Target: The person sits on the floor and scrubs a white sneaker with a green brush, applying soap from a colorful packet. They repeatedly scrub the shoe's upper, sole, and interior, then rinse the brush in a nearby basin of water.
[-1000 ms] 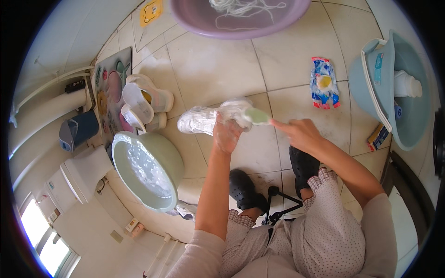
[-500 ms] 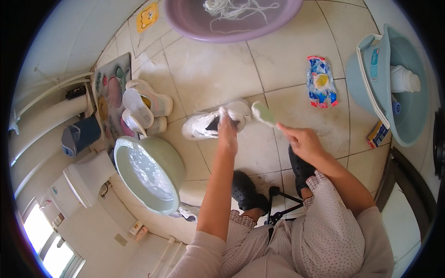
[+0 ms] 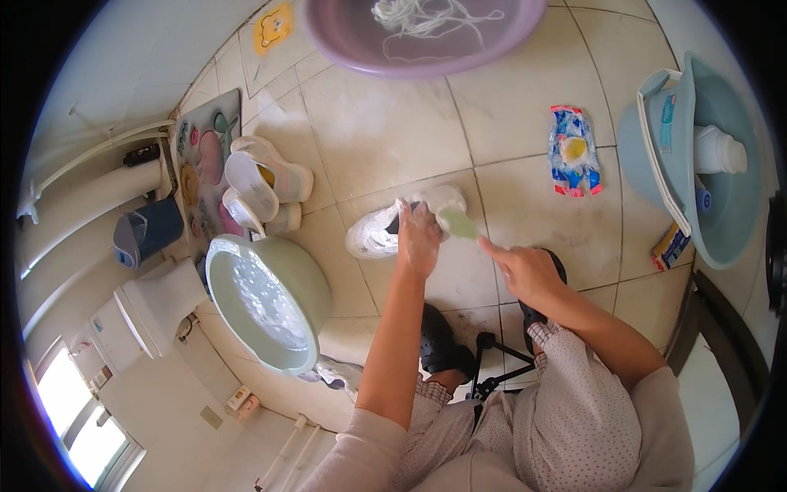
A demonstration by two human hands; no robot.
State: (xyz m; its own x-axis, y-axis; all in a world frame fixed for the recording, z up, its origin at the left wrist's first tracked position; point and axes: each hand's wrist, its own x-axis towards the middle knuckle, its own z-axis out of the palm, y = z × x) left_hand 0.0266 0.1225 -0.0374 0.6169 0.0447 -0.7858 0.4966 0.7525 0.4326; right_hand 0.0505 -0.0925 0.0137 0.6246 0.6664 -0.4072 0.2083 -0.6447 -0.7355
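Observation:
A white, wet-looking shoe (image 3: pixel 370 236) lies on the tiled floor in front of me, toe to the left. My left hand (image 3: pixel 420 238) is closed on its opening near the heel, with what looks like foam on the fingers. In my right hand (image 3: pixel 529 271) is a light-green scrubbing brush (image 3: pixel 461 224), gripped by its handle with the index finger stretched along it. The brush head is at the heel end of the shoe, close beside my left fingers. Its bristles are hard to make out from here.
Left stands a pale-green basin (image 3: pixel 321 287) of sudsy water, with white shoes (image 3: pixel 287 176) beyond it. A purple basin (image 3: pixel 426 70) with white laces is ahead. At right are a soap bar in a blue wrapper (image 3: pixel 574 172) and a blue-green bucket (image 3: pixel 643 156) holding bottles.
My left hand has shifted toward the heel of the shoe. My right hand has moved slightly left and down, bringing the brush closer to my left hand. The view has shifted a little.

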